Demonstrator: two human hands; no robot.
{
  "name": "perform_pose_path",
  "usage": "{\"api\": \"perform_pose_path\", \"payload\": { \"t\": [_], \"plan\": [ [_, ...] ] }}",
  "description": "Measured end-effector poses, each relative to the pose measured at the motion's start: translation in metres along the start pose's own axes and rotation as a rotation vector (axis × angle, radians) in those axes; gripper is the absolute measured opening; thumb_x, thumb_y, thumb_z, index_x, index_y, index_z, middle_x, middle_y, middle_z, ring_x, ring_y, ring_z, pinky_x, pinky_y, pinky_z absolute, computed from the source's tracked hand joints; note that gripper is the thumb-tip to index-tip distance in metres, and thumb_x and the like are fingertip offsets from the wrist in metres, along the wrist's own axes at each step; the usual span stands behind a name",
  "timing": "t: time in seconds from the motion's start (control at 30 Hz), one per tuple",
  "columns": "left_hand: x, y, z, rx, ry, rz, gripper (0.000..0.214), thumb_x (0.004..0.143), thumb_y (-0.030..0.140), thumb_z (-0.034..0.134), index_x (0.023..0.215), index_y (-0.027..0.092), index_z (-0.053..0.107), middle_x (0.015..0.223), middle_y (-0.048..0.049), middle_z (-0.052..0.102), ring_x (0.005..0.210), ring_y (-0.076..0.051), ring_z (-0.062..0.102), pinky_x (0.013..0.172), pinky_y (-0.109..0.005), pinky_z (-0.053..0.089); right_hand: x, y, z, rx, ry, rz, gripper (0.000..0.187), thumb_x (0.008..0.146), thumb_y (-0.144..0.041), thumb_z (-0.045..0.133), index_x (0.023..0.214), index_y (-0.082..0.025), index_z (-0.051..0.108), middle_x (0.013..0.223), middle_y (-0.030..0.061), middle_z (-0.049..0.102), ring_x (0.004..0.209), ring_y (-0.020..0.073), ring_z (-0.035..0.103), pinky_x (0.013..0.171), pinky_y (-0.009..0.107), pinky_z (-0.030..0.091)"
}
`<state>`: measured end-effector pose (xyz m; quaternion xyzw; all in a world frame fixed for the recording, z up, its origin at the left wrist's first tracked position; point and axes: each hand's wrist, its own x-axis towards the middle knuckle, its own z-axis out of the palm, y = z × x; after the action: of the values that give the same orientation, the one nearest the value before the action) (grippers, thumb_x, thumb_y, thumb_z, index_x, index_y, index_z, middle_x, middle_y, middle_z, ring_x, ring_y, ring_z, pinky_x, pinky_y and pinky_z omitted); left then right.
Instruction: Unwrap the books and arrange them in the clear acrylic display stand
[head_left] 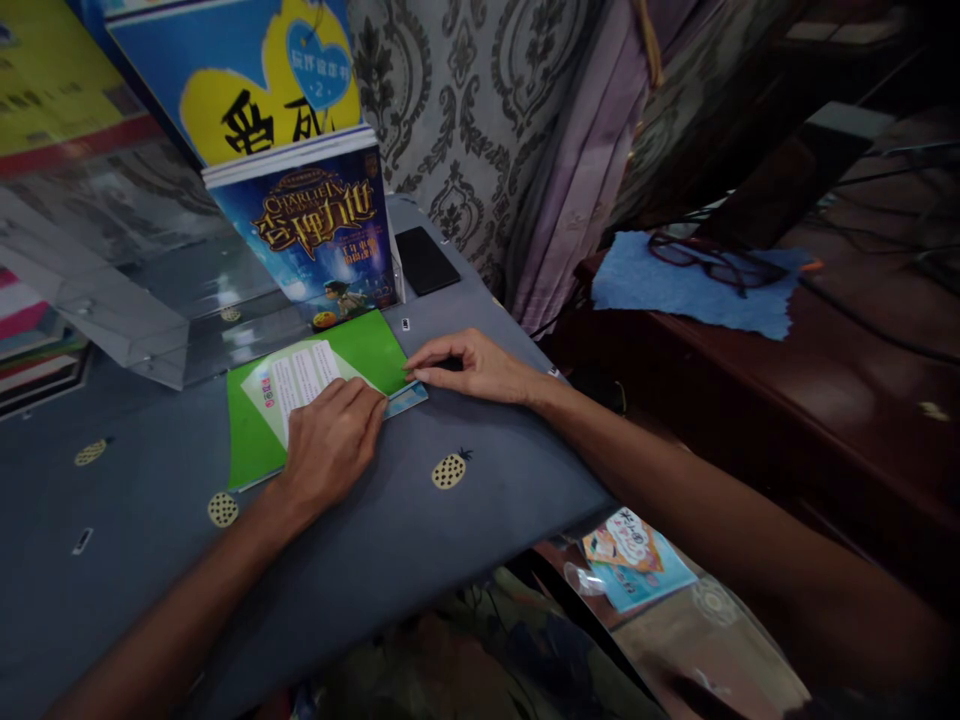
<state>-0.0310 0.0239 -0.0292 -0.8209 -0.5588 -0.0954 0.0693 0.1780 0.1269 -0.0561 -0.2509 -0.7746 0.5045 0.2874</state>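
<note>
A green book (371, 345) with a pale diamond panel of text lies flat on the grey tablecloth. Across its lower part rests my left hand (330, 440), fingers curled and closed on the near edge. My right hand (472, 368) pinches the book's right corner between thumb and fingertips. A light blue strip (409, 398), a page or another cover, sticks out from beneath the green cover between the two hands. My fingers partly hide the book's near edge.
Just behind the book, a clear acrylic rack (161, 345) holds upright books, including a dark blue one (322, 235). A black phone (426, 260) lies beside it. Glasses (716, 265) rest on a blue cloth (630, 280) to the right. Colourful booklets (645, 575) sit lower down.
</note>
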Motion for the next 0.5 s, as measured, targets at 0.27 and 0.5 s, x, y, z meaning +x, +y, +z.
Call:
{"api": "perform_pose_path", "payload": {
  "t": [0.27, 0.5],
  "plan": [
    [0.0000, 0.0006, -0.0013, -0.012, -0.018, -0.005, 0.032, 0.102, 0.026, 0.041, 0.087, 0.018, 0.067, 0.088, -0.0074, 0.068, 0.088, -0.024, 0.063, 0.064, -0.033, 0.045, 0.0001, 0.0013, -0.0006, -0.002, 0.000, -0.023, 0.027, 0.083, -0.037, 0.070, 0.100, -0.016, 0.075, 0.096, 0.0054, 0.078, 0.089, 0.0180, 0.071, 0.087, 0.034, 0.055],
    [-0.0009, -0.0008, 0.0008, -0.003, 0.001, 0.030, 0.030, 0.102, 0.026, 0.042, 0.088, 0.017, 0.067, 0.088, -0.0070, 0.069, 0.088, -0.024, 0.062, 0.064, -0.033, 0.044, -0.0012, -0.0022, -0.0023, -0.030, -0.009, -0.029, 0.025, 0.084, -0.035, 0.069, 0.099, -0.016, 0.076, 0.098, 0.0054, 0.078, 0.091, 0.0184, 0.071, 0.088, 0.033, 0.054]
  ]
}}
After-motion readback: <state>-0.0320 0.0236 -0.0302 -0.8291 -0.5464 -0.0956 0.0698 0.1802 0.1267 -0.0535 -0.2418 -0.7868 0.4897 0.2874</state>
